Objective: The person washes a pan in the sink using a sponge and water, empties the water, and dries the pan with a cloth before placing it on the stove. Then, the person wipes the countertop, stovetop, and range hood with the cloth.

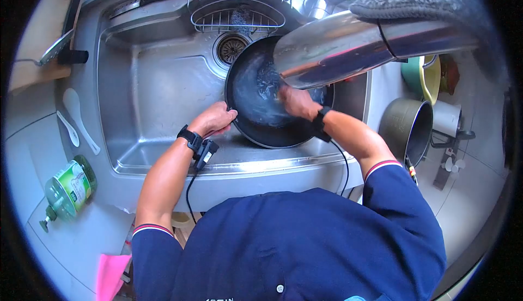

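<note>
A round black frying pan [256, 132] with cloudy water inside rests in the right part of the metal sink [163, 88]. My left hand [216, 119] is closed on the pan's left rim. My right hand [298, 103] is down inside the pan, its fingers curled and smeared by motion. Whatever those fingers hold, if anything, I cannot make out. Just above that hand, a thick shiny metal tap [338, 47] reaches over the pan and hides part of its far side.
Behind the pan are the drain [231, 48] and a wire rack [234, 17]. Left of the sink lie a white ladle [80, 116], a white spoon [68, 129] and a green soap bottle [69, 187]. A dark pot [400, 126] and a green bowl [417, 77] stand to the right.
</note>
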`<state>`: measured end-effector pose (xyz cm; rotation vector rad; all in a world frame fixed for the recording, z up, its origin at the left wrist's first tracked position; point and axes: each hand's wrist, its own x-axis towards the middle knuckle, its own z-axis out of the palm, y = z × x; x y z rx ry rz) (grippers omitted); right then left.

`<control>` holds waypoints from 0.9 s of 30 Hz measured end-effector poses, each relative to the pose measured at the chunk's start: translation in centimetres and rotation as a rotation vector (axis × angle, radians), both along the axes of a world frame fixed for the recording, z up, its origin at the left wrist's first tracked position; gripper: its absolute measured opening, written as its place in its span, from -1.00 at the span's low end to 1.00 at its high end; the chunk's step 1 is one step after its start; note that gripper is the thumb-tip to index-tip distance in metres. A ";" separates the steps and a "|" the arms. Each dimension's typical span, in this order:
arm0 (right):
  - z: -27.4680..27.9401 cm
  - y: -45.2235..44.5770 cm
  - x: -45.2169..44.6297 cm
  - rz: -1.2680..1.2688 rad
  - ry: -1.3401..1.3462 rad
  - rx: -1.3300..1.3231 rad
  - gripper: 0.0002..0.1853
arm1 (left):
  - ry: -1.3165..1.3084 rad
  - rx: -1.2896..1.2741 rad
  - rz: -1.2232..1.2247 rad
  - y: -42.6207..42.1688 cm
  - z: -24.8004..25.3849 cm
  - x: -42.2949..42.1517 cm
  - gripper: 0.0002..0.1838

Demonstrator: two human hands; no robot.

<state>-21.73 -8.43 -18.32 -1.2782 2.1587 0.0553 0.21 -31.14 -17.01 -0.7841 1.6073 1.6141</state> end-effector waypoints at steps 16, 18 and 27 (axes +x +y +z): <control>-5.4 -10.4 -0.6 0.163 0.078 -0.054 -0.71 | 0.362 -0.466 -0.165 1.9 -5.1 -0.6 -0.78; -8.0 -8.6 -4.4 0.208 0.095 -0.207 -0.68 | 0.176 -0.400 -0.033 2.1 -5.1 -0.9 -0.68; -5.6 3.8 -1.4 0.210 0.017 0.002 -0.75 | 0.146 -0.436 0.076 3.0 -5.8 -1.0 -0.72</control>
